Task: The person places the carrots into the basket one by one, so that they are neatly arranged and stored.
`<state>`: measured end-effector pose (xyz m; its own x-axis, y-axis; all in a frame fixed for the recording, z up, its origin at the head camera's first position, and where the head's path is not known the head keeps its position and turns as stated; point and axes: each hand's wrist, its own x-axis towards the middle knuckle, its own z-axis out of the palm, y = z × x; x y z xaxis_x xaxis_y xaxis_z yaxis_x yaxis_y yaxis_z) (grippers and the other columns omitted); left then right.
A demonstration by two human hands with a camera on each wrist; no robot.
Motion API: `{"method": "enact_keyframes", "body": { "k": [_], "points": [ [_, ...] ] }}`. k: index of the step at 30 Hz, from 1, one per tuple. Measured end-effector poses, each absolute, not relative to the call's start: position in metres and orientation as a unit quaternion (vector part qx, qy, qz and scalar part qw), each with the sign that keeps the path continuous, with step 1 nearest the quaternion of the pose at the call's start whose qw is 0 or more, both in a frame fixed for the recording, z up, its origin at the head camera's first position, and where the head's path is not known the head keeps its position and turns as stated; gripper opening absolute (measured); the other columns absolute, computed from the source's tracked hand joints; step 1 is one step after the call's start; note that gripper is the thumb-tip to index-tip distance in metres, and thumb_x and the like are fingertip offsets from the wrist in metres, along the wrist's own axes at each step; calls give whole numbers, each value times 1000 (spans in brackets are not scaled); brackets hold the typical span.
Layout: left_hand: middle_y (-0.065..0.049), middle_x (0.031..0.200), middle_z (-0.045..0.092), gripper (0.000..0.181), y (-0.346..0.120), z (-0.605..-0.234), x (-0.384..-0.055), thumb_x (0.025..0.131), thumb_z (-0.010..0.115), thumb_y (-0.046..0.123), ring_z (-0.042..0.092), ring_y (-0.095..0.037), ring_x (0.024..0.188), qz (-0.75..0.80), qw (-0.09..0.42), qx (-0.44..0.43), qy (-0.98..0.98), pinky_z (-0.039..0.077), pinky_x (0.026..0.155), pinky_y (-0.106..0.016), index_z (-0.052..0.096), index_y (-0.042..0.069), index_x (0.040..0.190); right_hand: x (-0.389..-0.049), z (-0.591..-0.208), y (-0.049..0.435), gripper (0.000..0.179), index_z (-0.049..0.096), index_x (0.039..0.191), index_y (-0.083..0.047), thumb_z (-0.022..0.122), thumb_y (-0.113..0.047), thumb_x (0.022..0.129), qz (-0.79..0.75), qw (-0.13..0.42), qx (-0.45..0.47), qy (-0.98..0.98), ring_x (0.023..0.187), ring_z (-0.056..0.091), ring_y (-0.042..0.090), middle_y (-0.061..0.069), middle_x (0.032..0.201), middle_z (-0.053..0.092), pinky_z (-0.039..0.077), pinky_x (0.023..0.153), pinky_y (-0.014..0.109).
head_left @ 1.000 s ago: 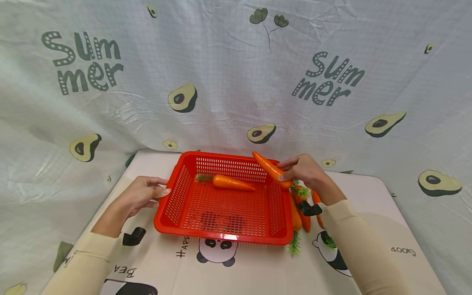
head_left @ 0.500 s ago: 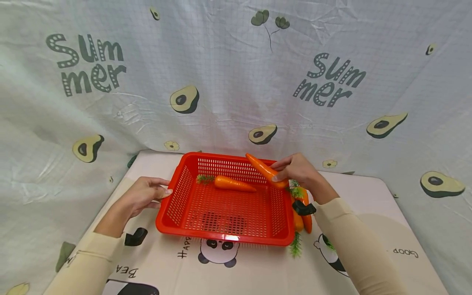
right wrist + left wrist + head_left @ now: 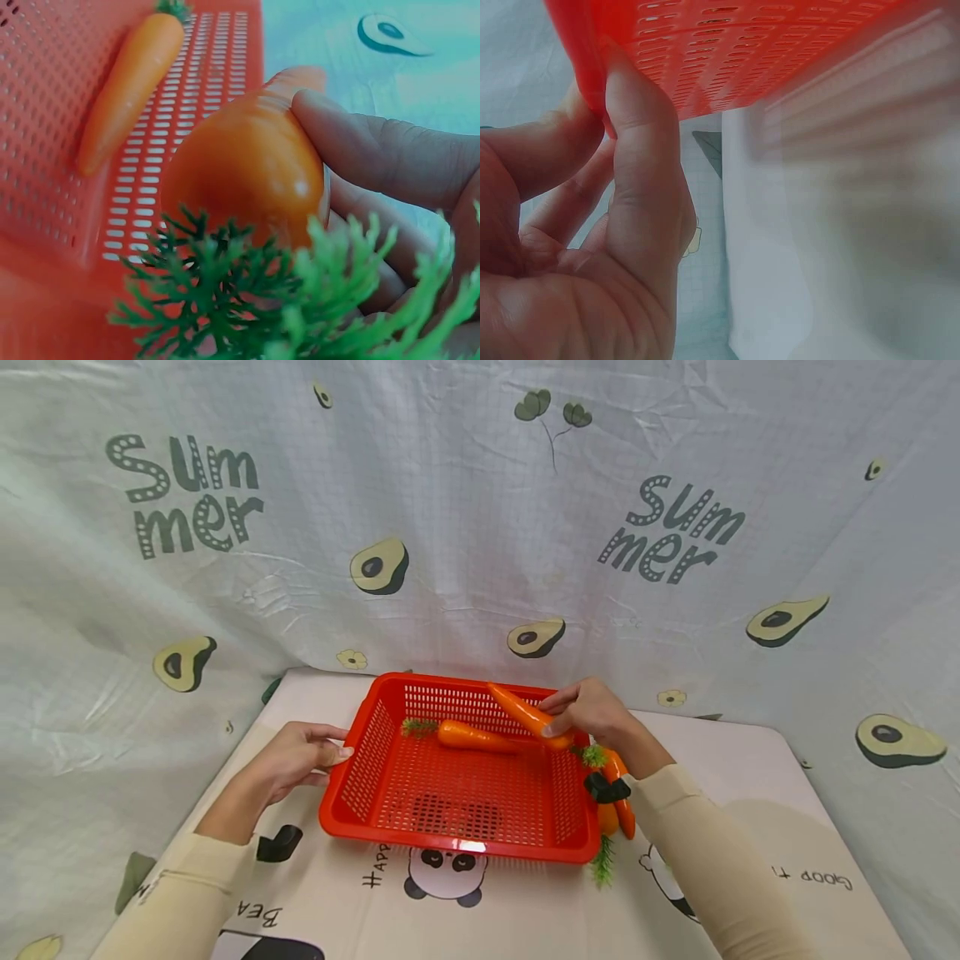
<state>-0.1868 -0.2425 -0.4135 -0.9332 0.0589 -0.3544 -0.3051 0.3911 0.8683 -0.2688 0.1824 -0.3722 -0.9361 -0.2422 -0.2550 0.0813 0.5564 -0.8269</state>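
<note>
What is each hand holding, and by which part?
The right hand holds a carrot by its thick, leafy end; the left hand pinches the red basket by its rim.

In the head view, the right hand covers a part of the held carrot, and the basket hides a part of the outer carrots. The bottom edge cuts both sleeves. In the wrist views, the left hand is cut off and the leaves are partly blurred.

Curtain: I read "Summer" twice, behind my red basket, left and right.
Tablecloth: I read "HAPP" on the basket's near side, "BEA" front-left, "GOOD" front-right.
</note>
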Motion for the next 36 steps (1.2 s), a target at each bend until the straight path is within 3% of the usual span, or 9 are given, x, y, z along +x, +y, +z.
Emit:
{"method": "enact_keyframes", "body": {
  "k": [6,15,24,30,36],
  "points": [
    [-21,122,71,51,-242,-413,-187,102,65,14,71,-16,84,550,169,-77,815,65,74,-32,51,-9,146,-270,-377,175,42,76,119,2,84,-1,78,-478,180,-56,858,97,73,26,22,124,74,64,79,33],
    [-10,108,74,53,-240,-412,-187,101,68,17,70,-15,84,557,174,-75,809,64,74,-31,52,-8,145,-273,-382,165,39,78,116,2,84,1,78,-477,185,-63,857,101,74,27,21,124,75,65,81,33],
    [-13,113,74,53,-240,-412,-187,101,68,17,70,-16,84,555,175,-79,809,65,74,-32,53,-8,145,-275,-387,156,39,79,113,0,85,1,75,-478,188,-69,855,109,74,30,20,122,76,64,83,35],
    [-16,118,73,52,-241,-414,-188,101,68,18,71,-16,84,555,174,-78,810,65,74,-32,53,-7,145,-278,-391,151,37,81,112,-3,85,-2,76,-463,193,-70,862,103,73,26,16,119,78,64,80,32],
    [-11,112,74,51,-243,-413,-188,101,68,17,70,-15,84,557,172,-80,809,64,73,-31,54,-7,144,-282,-395,143,35,81,111,-5,85,-2,76,-455,196,-72,865,99,74,24,14,117,79,64,80,32]
  ]
}}
